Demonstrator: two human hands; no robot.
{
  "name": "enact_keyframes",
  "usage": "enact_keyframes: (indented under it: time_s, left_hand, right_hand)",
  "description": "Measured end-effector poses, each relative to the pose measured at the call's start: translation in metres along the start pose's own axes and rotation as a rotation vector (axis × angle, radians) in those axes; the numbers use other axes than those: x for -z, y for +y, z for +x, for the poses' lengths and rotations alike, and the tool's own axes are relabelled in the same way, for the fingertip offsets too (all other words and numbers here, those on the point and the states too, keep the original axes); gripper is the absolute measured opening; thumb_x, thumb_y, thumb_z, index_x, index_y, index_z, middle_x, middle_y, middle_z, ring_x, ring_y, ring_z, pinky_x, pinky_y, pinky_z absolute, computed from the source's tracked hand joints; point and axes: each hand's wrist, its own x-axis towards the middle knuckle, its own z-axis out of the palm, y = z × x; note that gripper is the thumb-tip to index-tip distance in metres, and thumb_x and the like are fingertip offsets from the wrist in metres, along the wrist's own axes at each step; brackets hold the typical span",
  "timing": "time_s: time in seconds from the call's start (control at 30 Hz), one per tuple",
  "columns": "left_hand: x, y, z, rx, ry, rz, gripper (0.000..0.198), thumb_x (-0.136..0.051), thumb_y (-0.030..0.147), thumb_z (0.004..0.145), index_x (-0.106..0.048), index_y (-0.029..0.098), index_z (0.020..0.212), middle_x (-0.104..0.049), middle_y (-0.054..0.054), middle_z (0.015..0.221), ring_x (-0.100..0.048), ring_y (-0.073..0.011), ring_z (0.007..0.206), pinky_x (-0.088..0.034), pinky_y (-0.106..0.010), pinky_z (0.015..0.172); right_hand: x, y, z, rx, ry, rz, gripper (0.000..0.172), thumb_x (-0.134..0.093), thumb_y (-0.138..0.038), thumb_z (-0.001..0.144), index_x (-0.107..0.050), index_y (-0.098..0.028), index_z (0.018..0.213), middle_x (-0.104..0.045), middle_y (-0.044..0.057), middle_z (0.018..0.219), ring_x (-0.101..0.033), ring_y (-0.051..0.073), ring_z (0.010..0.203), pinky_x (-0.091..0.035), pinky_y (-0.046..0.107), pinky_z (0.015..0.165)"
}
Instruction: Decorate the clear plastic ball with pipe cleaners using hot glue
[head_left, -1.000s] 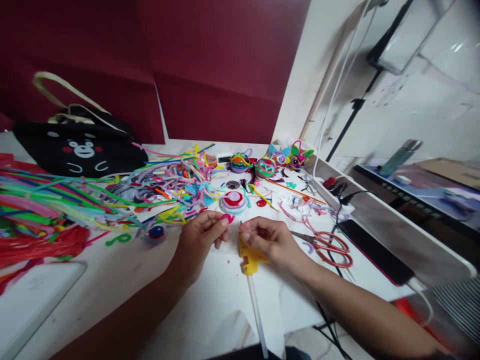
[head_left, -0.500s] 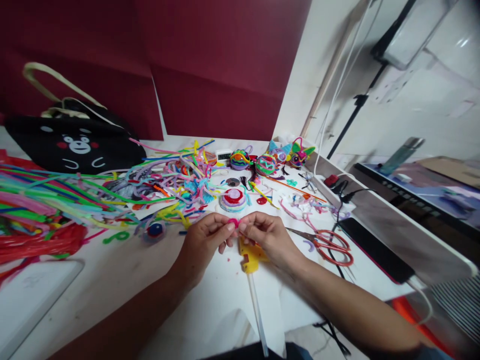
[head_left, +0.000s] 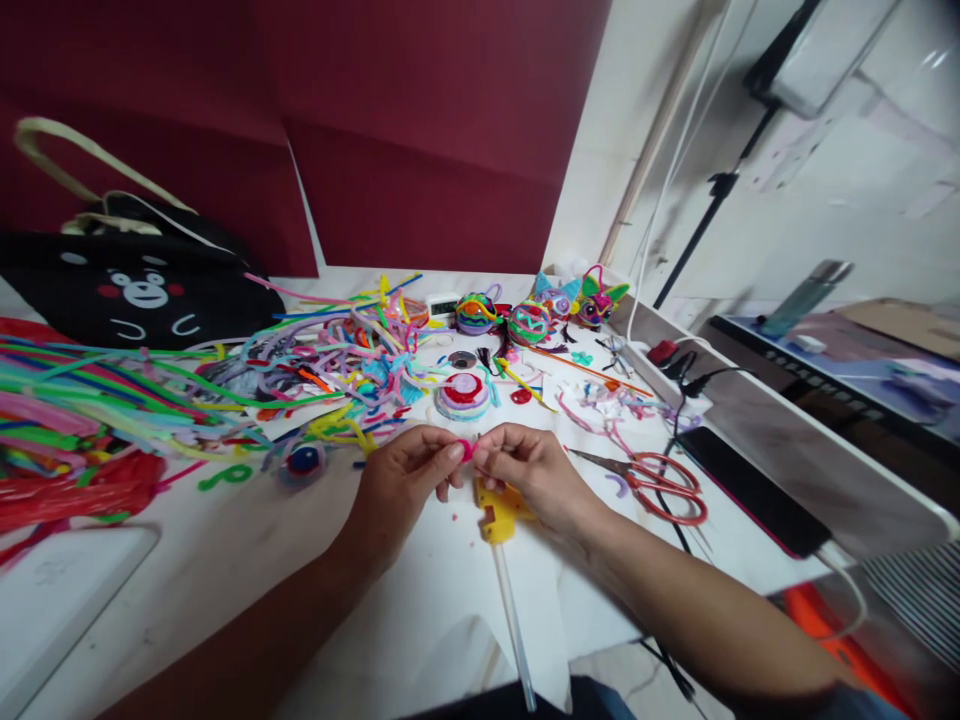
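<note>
Between my hands, at the middle of the view, is a small bright pink piece of pipe cleaner (head_left: 467,450), curled up. My left hand (head_left: 412,480) pinches it from the left with thumb and forefinger. From the right, the fingertips of my right hand (head_left: 529,470) pinch its other side. Under my right hand lies a yellow hot glue gun (head_left: 498,517), partly covered, with a clear glue stick (head_left: 514,625) poking out toward me. Just beyond my fingers sits a round ornament (head_left: 463,396) of coiled pipe cleaners in red, lilac and pale blue.
Loose pipe cleaners (head_left: 150,385) heap up on the left, before a black bag (head_left: 142,290). Orange-handled scissors (head_left: 666,488) and a black phone (head_left: 750,490) lie right. Finished colourful balls (head_left: 529,322) stand at the back, near a power strip (head_left: 667,380). A white device (head_left: 75,600) sits front left.
The pink piece has turned slightly between my fingertips, and both hands stay nearly in place. The whole view has shifted a little, so the background sits slightly further left.
</note>
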Motion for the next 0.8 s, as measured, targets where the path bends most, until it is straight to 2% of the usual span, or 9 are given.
enact_keyframes:
  time_s: [0.3,0.8]
  left_hand:
    - [0.0050,-0.0038,-0.0005,-0.174,-0.015,0.203,0.005,-0.067,0.021,0.080,-0.070,0.019,0.077,-0.063,0.004,0.059,-0.056,-0.0081,0.052,-0.047,-0.018,0.050]
    - [0.0093,-0.0025,-0.0027,-0.329,-0.059,0.477,0.006,-0.067,0.021,0.081,-0.072,0.019,0.078,-0.067,0.002,0.061,-0.061,-0.0115,0.057,-0.047,-0.022,0.056]
  right_hand:
    - [0.0042,-0.0042,-0.0002,-0.040,-0.028,-0.021,0.014,-0.072,-0.024,0.063,-0.066,-0.014,0.070,-0.058,-0.004,0.053,-0.050,0.008,0.044,-0.045,0.019,0.042]
    - [0.0093,-0.0013,-0.0010,0.005,-0.080,-0.222,0.012,-0.061,-0.023,0.067,-0.062,-0.013,0.073,-0.060,-0.002,0.059,-0.057,0.011,0.043,-0.051,0.024,0.042]
